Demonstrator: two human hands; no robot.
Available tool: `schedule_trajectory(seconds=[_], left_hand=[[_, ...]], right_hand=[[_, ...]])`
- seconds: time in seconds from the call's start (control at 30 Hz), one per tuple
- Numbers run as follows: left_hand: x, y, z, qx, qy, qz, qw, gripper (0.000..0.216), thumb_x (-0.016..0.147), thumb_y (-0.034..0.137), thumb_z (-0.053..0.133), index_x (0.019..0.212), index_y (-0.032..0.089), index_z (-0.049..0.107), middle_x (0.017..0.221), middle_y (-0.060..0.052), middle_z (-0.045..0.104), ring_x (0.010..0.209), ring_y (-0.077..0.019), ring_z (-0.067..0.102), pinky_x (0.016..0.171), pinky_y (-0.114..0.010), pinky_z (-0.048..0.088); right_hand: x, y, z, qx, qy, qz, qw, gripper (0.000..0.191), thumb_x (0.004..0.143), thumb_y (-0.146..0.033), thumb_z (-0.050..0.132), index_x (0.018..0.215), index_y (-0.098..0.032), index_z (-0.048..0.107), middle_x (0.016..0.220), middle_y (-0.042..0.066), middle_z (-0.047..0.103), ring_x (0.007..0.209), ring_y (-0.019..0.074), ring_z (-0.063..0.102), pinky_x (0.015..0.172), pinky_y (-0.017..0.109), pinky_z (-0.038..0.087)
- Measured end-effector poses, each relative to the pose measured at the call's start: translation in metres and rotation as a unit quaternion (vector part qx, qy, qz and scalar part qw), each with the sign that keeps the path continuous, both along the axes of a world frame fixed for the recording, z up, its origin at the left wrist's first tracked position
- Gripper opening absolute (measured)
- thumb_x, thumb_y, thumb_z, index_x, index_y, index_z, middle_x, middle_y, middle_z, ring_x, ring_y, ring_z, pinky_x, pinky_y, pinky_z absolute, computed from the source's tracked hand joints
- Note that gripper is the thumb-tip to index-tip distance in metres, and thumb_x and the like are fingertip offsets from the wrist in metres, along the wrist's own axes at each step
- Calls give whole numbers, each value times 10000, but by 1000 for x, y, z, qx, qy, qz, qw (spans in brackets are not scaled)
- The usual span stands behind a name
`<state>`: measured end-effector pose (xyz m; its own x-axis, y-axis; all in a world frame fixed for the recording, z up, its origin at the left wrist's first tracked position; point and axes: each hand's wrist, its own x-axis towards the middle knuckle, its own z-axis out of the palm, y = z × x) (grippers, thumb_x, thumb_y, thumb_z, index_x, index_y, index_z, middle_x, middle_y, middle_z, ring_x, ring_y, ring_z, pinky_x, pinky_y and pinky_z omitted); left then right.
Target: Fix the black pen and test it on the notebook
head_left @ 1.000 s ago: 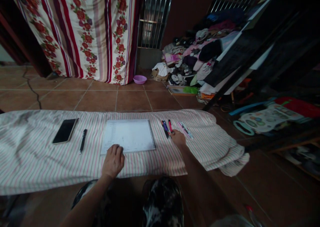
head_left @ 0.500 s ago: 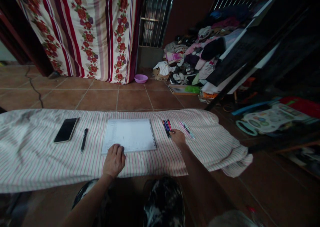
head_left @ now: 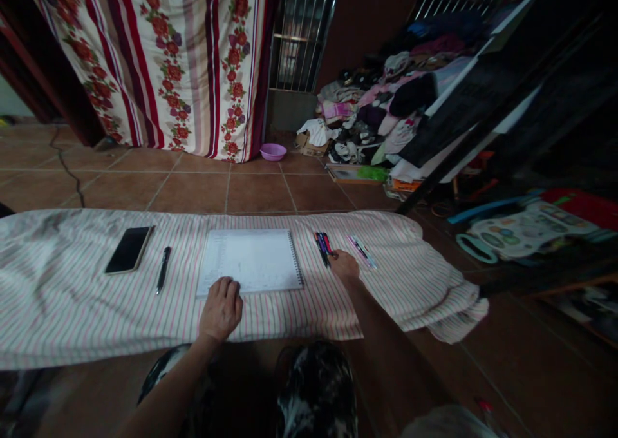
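Note:
My left hand [head_left: 222, 309] rests on the near edge of a spiral-bound notebook [head_left: 255, 257], its fingers curled and pressed together. A small dark spot shows beside its fingertips; I cannot make out what it is. The notebook lies open at a white page with faint marks down its left side. Further right, my right hand [head_left: 345, 265] reaches to a small group of dark, purple and red pens [head_left: 322, 246]. Its fingers are closed at the near end of one pen, which still lies with the others. Pale pink and mint pens [head_left: 362, 251] lie just beyond that hand.
A striped cloth [head_left: 270, 315] covers the low surface. On the left lie a phone [head_left: 128, 251] and a black pen [head_left: 163, 270]. Beyond are a tiled floor, a purple basin [head_left: 273, 152], a floral curtain [head_left: 193, 58] and a heap of clothes [head_left: 371, 109].
Red at the far end of the pens by my right hand has shifted very slightly. My left hand stays in place on the notebook.

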<state>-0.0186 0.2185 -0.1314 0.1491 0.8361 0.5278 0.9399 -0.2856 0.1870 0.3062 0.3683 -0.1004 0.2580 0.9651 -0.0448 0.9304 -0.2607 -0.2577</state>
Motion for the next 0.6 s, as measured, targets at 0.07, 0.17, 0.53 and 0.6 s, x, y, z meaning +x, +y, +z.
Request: schedule_trajectory(seconds=[0.07,0.17,0.53,0.6], left_hand=[[0,0,0,-3,0,0,1000,198,794,114,457,978,162,509,971,-129,520,962,-286,483,846,-453,444],[0,0,1,-6,-1,-1,1000,192,799,120,457,977,165,512,971,-126,521,958,-286,483,846,-455,442],[1,0,0,-24,-16,6,1000,188,789,118,454,956,157,530,982,-124,529,981,-274,485,842,-434,437],[1,0,0,-27,-19,10,999,195,788,120,452,962,158,530,988,-121,529,981,-269,485,851,-432,433]], right_hand=[[-2,-2,1,3,-4,-6,1000,303,836,-321,500,1040,-173,667,988,144,670,933,247,633,710,293,431],[-6,-5,2,17,-11,-16,1000,318,833,-319,508,1069,-161,651,1019,170,639,914,255,631,717,316,438],[-57,-16,6,158,44,84,983,319,798,-151,468,1062,-80,634,1056,196,619,1021,272,548,893,378,400],[-82,-23,0,177,80,143,970,314,795,-138,451,1038,-94,646,1015,153,647,969,225,578,898,328,415]])
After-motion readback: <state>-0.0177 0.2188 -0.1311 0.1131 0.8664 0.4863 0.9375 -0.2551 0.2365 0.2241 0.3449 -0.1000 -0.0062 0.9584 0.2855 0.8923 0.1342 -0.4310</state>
